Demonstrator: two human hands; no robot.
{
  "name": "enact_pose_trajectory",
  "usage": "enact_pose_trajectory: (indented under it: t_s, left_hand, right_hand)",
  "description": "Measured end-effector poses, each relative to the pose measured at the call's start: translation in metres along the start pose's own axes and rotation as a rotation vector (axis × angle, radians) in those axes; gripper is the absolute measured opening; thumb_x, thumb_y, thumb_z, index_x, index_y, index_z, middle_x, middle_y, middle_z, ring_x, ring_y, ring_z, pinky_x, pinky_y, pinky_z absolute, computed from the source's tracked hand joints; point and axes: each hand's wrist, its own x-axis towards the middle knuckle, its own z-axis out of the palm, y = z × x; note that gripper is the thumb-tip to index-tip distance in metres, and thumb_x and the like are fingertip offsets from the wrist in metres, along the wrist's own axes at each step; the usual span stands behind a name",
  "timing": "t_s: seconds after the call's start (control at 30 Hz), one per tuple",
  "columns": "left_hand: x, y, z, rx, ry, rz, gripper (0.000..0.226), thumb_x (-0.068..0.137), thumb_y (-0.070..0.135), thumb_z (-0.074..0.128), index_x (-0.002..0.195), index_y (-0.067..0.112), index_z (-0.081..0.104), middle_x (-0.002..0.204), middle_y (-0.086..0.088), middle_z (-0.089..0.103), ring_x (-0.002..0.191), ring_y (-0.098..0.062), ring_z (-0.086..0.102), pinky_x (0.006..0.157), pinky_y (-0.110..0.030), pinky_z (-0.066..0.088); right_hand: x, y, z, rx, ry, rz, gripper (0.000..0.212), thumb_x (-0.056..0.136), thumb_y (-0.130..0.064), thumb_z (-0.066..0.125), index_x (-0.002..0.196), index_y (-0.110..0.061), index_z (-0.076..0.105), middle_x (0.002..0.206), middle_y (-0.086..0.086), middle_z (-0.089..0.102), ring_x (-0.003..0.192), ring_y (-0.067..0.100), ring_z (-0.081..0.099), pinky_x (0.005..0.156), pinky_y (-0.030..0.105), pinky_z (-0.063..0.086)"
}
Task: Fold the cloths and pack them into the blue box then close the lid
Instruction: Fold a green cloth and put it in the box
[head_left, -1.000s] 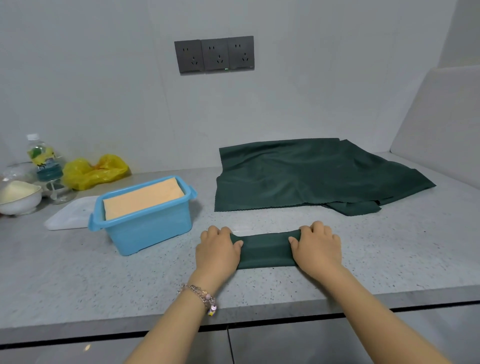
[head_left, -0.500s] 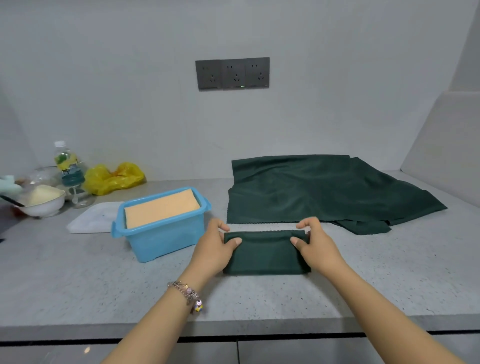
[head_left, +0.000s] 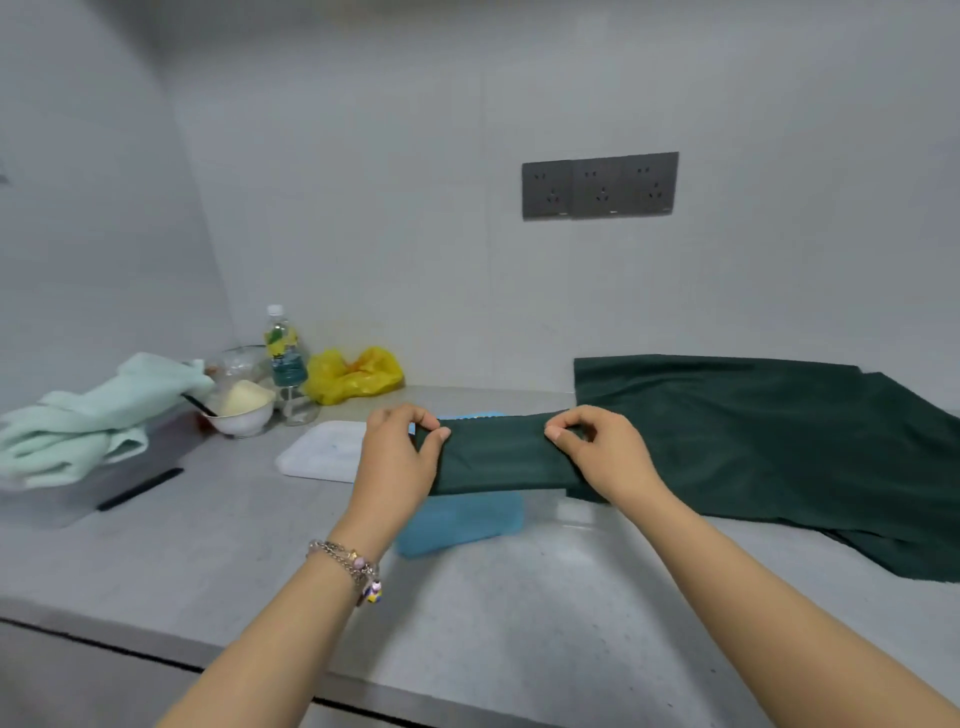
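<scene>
A folded dark green cloth hangs in the air over the blue box, hiding the box's top and what lies inside. My left hand pinches the cloth's left end and my right hand pinches its right end. Only the box's front wall and a strip of its far rim show. The box's white lid lies flat on the counter just left of the box. More dark green cloths lie spread on the counter to the right.
At the back left stand a white bowl, a water bottle and a yellow plastic bag. A pale green towel is heaped at the far left. The grey counter's front edge runs below my forearms.
Both hands lifted the folded green cloth off the counter and carried it left, over the blue box. The view turned left, bringing the pale green towel into sight.
</scene>
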Motion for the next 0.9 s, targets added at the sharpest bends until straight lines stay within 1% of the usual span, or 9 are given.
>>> enact_pose_trajectory:
  t_s: [0.03,0.1,0.2,0.33,0.43,0.57,0.67,0.77,0.9]
  left_hand:
    - [0.006,-0.007,-0.005,0.032,-0.005,-0.022,0.011,0.085,0.021,0.067,0.083,0.022,0.057,0.100,-0.004,0.053,0.082,-0.013,0.045,0.066,-0.016,0.027]
    - [0.016,-0.019,-0.012,0.103,-0.055,-0.069,0.014,0.083,0.026,0.069,0.092,0.021,0.060,0.107,-0.003,0.052,0.083,-0.009,0.045,0.069,-0.013,0.028]
    - [0.034,-0.042,-0.016,0.230,-0.173,-0.153,0.032,0.080,0.033,0.072,0.105,0.017,0.062,0.113,-0.002,0.050,0.089,-0.006,0.043,0.077,-0.013,0.030]
    - [0.046,-0.054,-0.012,0.336,-0.315,-0.172,0.042,0.076,0.041,0.074,0.108,0.015,0.064,0.117,-0.003,0.054,0.101,-0.015,0.053,0.089,-0.023,0.041]
    - [0.052,-0.058,-0.006,0.466,-0.368,-0.142,0.045,0.076,0.048,0.072,0.109,0.018,0.064,0.116,-0.002,0.050,0.105,-0.020,0.052,0.095,-0.031,0.038]
    - [0.053,-0.057,0.004,0.710,-0.450,-0.043,0.045,0.076,0.052,0.069,0.105,0.018,0.065,0.114,0.001,0.044,0.112,-0.020,0.039,0.091,-0.033,0.029]
    - [0.056,-0.048,0.010,0.740,-0.507,0.032,0.037,0.077,0.040,0.073,0.102,0.014,0.067,0.114,-0.003,0.046,0.108,-0.023,0.042,0.088,-0.031,0.034]
    - [0.059,-0.037,0.014,0.663,-0.590,0.005,0.021,0.082,0.020,0.069,0.098,0.008,0.068,0.109,-0.009,0.054,0.093,-0.025,0.057,0.070,-0.027,0.043]
    - [0.069,-0.028,0.021,0.707,-0.761,-0.107,0.033,0.085,0.036,0.066,0.100,0.007,0.065,0.094,-0.009,0.063,0.085,-0.023,0.058,0.064,-0.026,0.039]
  right_hand:
    - [0.008,-0.004,0.009,0.002,-0.043,0.008,0.004,0.086,-0.022,0.065,0.088,-0.025,0.068,0.102,-0.008,0.065,0.088,0.012,0.056,0.067,0.013,0.043]
    - [0.021,-0.007,0.023,-0.006,-0.110,0.026,0.018,0.086,-0.018,0.065,0.103,-0.020,0.069,0.113,-0.005,0.064,0.098,0.008,0.054,0.083,0.018,0.041]
    - [0.048,-0.010,0.052,-0.080,-0.225,0.019,0.028,0.087,-0.012,0.063,0.115,-0.014,0.066,0.122,-0.001,0.062,0.112,0.013,0.055,0.094,0.019,0.040]
    - [0.066,-0.003,0.070,-0.326,-0.274,-0.019,0.032,0.088,-0.013,0.064,0.120,-0.011,0.063,0.127,0.003,0.056,0.116,0.018,0.054,0.092,0.016,0.035]
    - [0.075,0.000,0.082,-0.491,-0.321,-0.068,0.035,0.089,-0.015,0.063,0.124,-0.011,0.060,0.127,0.005,0.046,0.113,0.021,0.051,0.090,0.017,0.033]
    - [0.077,-0.003,0.087,-0.801,-0.354,-0.187,0.035,0.088,-0.022,0.063,0.122,-0.018,0.062,0.126,0.002,0.043,0.117,0.023,0.039,0.093,0.026,0.029]
    - [0.075,-0.012,0.092,-0.893,-0.369,-0.315,0.025,0.086,-0.013,0.061,0.110,-0.017,0.068,0.120,0.001,0.048,0.111,0.022,0.039,0.088,0.026,0.033]
    - [0.074,-0.025,0.097,-0.768,-0.468,-0.174,0.029,0.086,-0.006,0.060,0.113,-0.014,0.067,0.118,0.005,0.060,0.104,0.023,0.057,0.090,0.033,0.049]
    - [0.079,-0.036,0.095,-0.766,-0.647,-0.053,0.047,0.087,-0.026,0.064,0.132,-0.018,0.053,0.133,0.002,0.054,0.119,0.022,0.051,0.101,0.033,0.042]
